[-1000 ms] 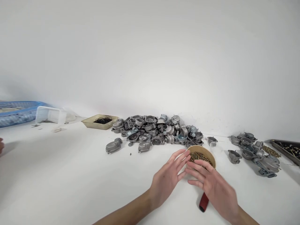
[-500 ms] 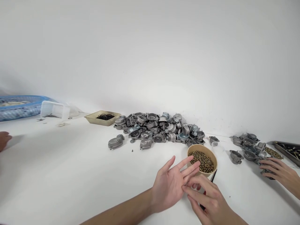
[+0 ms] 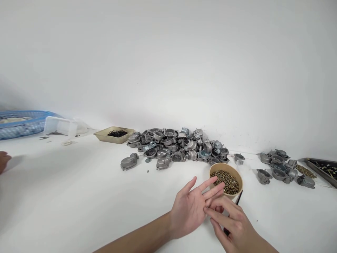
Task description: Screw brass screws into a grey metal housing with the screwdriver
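Note:
My left hand (image 3: 190, 209) is held palm up with its fingers spread and nothing lying on the palm. Fingers of my right hand (image 3: 233, 223) are drawn together against the little-finger side of the left; whatever they pinch there is hidden. Just beyond the fingertips stands a tan round bowl (image 3: 240, 174) filled with small brass-coloured screws (image 3: 225, 181). A thin tool with a dark shaft (image 3: 239, 198) lies partly covered by my right hand, beside the bowl.
Grey metal housings (image 3: 171, 140) form a heap along the wall, with a smaller group (image 3: 279, 168) to the right. A yellowish tray (image 3: 105, 136) holds black rings. A blue basket (image 3: 31, 128), a white container (image 3: 59, 126) and another person's hand (image 3: 4, 161) are at left; a dark tray (image 3: 318, 168) is at right.
The other person's hand at the right has gone out of view, uncovering a grey housing on the table. My two hands stay almost where they were.

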`<state>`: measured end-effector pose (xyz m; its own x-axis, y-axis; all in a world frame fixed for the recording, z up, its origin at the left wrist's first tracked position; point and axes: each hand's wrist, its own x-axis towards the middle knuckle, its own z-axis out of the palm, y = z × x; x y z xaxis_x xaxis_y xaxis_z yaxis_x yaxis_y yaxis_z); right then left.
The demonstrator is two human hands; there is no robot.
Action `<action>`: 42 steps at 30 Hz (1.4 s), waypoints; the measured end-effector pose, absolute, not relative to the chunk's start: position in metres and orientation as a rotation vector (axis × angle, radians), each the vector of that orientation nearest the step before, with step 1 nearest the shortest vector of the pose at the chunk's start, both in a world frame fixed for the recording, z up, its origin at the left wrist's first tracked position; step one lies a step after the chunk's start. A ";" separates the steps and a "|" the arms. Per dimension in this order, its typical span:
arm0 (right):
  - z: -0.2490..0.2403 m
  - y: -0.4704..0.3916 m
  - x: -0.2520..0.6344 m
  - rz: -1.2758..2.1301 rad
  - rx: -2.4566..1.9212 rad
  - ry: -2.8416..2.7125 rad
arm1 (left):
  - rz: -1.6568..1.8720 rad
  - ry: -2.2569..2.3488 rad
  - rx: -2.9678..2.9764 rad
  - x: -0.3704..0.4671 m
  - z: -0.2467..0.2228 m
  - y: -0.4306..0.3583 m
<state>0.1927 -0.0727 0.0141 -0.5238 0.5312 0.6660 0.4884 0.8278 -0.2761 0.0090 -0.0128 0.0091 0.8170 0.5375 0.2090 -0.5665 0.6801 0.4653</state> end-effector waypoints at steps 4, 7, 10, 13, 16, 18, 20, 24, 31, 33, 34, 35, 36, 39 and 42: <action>0.014 -0.073 0.193 0.063 -0.726 -2.211 | 0.615 -0.084 0.549 0.008 0.008 -0.012; 0.012 -0.072 0.192 0.058 -0.740 -2.203 | 0.618 -0.063 0.562 0.012 0.005 -0.015; 0.007 -0.071 0.193 0.059 -0.771 -2.174 | 0.606 0.004 0.579 0.020 -0.003 -0.024; 0.003 -0.070 0.195 0.078 -0.781 -2.152 | 0.562 0.071 0.576 0.025 -0.008 -0.031; 0.004 -0.069 0.196 0.116 -0.768 -2.174 | 0.533 0.082 0.575 0.025 -0.008 -0.033; 0.006 -0.069 0.196 0.130 -0.761 -2.189 | 0.534 0.073 0.581 0.024 -0.007 -0.032; 0.006 -0.068 0.196 0.140 -0.765 -2.198 | 0.539 0.074 0.582 0.022 -0.006 -0.031; 0.005 -0.069 0.195 0.102 -0.762 -2.224 | 0.552 0.088 0.560 0.022 -0.004 -0.033; 0.004 -0.074 0.196 -0.061 -0.759 -2.322 | 0.568 0.116 0.521 0.022 -0.003 -0.035; 0.002 -0.074 0.195 -0.124 -0.766 -2.311 | 0.572 0.110 0.517 0.022 -0.004 -0.035; 0.001 -0.074 0.194 -0.161 -0.766 -2.304 | 0.571 0.108 0.515 0.022 -0.005 -0.035; 0.000 -0.074 0.193 -0.207 -0.764 -2.293 | 0.567 0.107 0.515 0.022 -0.005 -0.035; -0.001 -0.074 0.192 -0.255 -0.760 -2.281 | 0.564 0.106 0.517 0.022 -0.005 -0.035; -0.003 -0.074 0.187 -0.360 -0.760 -2.254 | 0.569 0.107 0.524 0.022 -0.006 -0.034; -0.005 -0.074 0.183 -0.394 -0.773 -2.239 | 0.570 0.115 0.533 0.023 -0.007 -0.032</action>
